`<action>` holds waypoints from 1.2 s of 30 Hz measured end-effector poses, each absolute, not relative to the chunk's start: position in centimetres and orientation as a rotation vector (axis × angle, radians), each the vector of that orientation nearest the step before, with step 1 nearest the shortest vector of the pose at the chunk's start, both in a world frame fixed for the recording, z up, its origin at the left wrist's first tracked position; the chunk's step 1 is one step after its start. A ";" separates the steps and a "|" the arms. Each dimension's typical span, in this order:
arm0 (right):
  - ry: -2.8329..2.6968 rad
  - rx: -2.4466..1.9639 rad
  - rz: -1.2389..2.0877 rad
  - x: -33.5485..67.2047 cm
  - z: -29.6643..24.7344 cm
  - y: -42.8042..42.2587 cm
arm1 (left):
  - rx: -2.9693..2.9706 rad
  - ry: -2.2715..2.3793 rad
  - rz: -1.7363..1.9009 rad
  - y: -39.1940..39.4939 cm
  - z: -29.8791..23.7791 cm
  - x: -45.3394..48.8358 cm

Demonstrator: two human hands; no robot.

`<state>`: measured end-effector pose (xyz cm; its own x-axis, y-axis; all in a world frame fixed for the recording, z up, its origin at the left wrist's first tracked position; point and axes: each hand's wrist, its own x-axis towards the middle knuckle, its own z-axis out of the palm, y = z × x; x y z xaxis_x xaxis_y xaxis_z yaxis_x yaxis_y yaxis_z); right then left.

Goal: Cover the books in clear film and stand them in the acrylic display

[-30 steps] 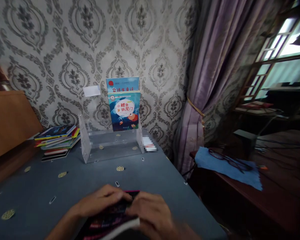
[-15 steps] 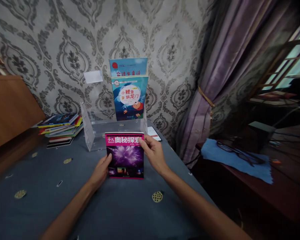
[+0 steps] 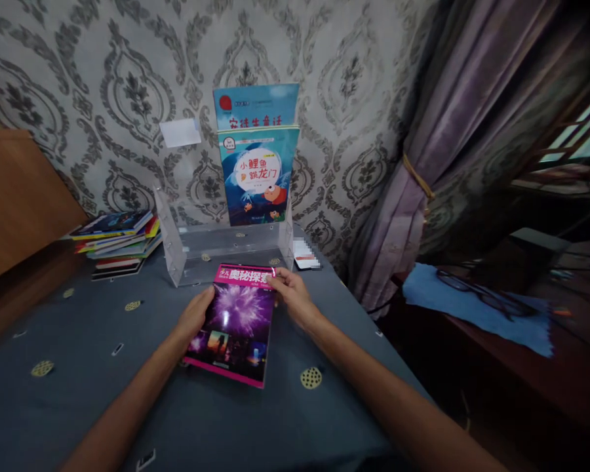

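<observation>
Between my two hands is a book (image 3: 240,314) with a purple and pink cover, tilted back so its front faces up toward me. My left hand (image 3: 196,314) grips its left edge, thumb on the cover, the other fingers hidden beneath. At the upper right corner, my right hand (image 3: 292,295) closes on the book. Just beyond it stands a clear plastic rack (image 3: 170,239). Two books are upright in the rack's right part: a blue one with a fish (image 3: 258,177) in front, and a taller light-blue book (image 3: 255,105) behind.
A stack of books (image 3: 118,239) lies at the left on the dark patterned tablecloth (image 3: 78,406). A phone-like white object (image 3: 305,252) is right of the rack. Farther right, glasses (image 3: 482,295) rest on a blue cloth (image 3: 432,298). A purple curtain (image 3: 423,144) hangs beside the wall.
The purple book has gone from nearly upright to leaning back, its lower edge swinging toward me and to the left. Both hands keep their hold. The camera view has shifted slightly.
</observation>
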<state>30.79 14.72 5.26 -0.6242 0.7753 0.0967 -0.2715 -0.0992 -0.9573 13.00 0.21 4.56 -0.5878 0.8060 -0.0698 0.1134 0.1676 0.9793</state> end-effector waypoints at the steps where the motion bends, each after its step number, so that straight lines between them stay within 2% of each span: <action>1: -1.418 -0.595 1.857 30.8 4.8 14.7 | 0.983 1.822 1.367 0.2 4.8 12.1; 6: -1.578 -0.602 2.037 31.3 3.8 14.8 | 1.462 1.877 0.947 -0.1 5.9 8.5; 13: -1.732 -0.685 2.119 31.5 3.6 14.9 | 1.914 2.564 0.298 0.0 5.7 10.0; 19: -1.741 -0.707 2.105 31.3 3.1 15.1 | 2.182 2.340 0.362 0.2 6.1 16.9; 24: -1.755 -0.679 2.103 31.4 2.8 15.2 | 2.225 2.438 0.069 0.2 5.9 20.2; 27: -1.770 -0.665 2.078 31.5 2.3 15.4 | 2.239 2.455 0.012 0.4 5.9 20.3; 36: -1.790 -0.694 1.678 32.1 0.9 16.3 | 2.413 2.468 0.155 0.6 4.4 19.7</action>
<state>32.12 16.32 0.92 -0.6944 0.7167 0.0639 -0.0174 0.0721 -0.9972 19.70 0.64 4.42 0.0007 0.9596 0.2813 0.9873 0.0441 -0.1527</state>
